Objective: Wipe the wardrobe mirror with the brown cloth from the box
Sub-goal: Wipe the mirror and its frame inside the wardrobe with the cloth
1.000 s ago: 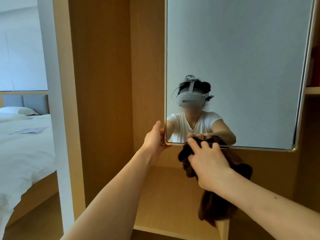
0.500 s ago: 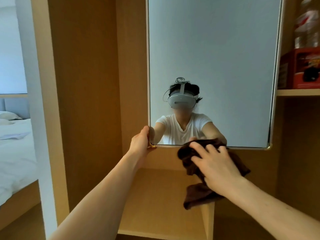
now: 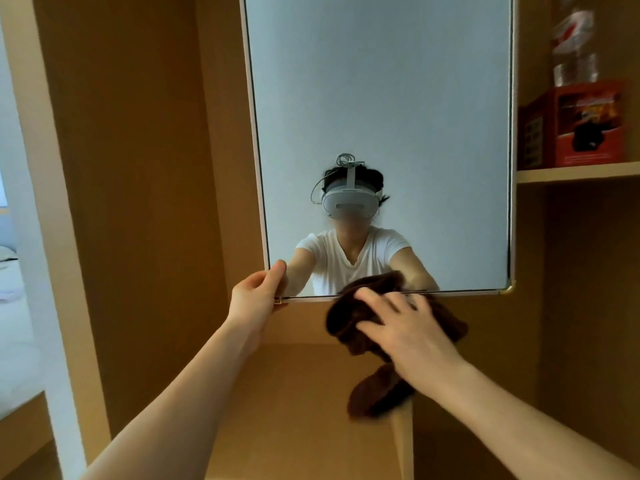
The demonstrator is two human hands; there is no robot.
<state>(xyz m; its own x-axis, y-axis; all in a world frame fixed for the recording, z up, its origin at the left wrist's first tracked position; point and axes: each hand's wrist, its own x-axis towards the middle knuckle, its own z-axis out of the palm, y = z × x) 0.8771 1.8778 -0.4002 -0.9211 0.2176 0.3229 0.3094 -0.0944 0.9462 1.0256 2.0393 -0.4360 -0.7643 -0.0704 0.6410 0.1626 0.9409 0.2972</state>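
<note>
Left hand pinches the lower-left corner of the wardrobe mirror, thumb on the glass, while the right hand, fingers spread, presses the bunched brown cloth against the mirror's bottom edge, a loose end hanging below.

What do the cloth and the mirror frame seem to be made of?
Cloth: soft fabric, probably terry or microfibre; it bunches and hangs limp under the right hand. Mirror frame: thin pale metal, perhaps, with a brassy shine at the corner.
</note>
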